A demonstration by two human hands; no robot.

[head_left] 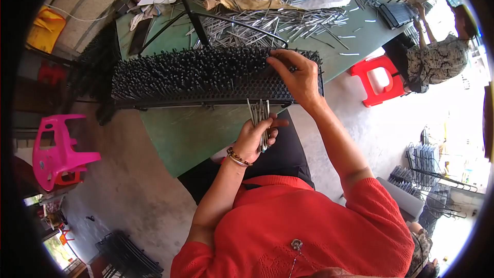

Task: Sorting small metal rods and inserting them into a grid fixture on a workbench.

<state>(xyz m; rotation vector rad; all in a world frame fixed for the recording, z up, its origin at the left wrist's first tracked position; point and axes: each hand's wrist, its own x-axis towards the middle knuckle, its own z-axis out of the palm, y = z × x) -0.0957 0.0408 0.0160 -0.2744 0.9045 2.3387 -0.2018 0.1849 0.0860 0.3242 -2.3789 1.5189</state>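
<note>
My left hand (257,136) is closed round a bundle of thin metal rods (261,109), which stand nearly upright out of the fist. Just beyond it lies a long black rack (242,91) with a honeycomb of small holes. Rows of upright dark rods (180,74) with pale tips fill most of the rack, while its near right part shows bare holes. Over the right end of the rack is my right hand (298,74), thumb and fingers bent together among the rod tips. Whatever those fingertips pinch is too small to make out.
Behind the rack, a big heap of loose metal rods (267,23) covers the green table (177,139). A black metal frame (198,28) rises at the rack's back. A red stool (378,80) and another person (437,59) are at right; a pink stool (59,149) stands left.
</note>
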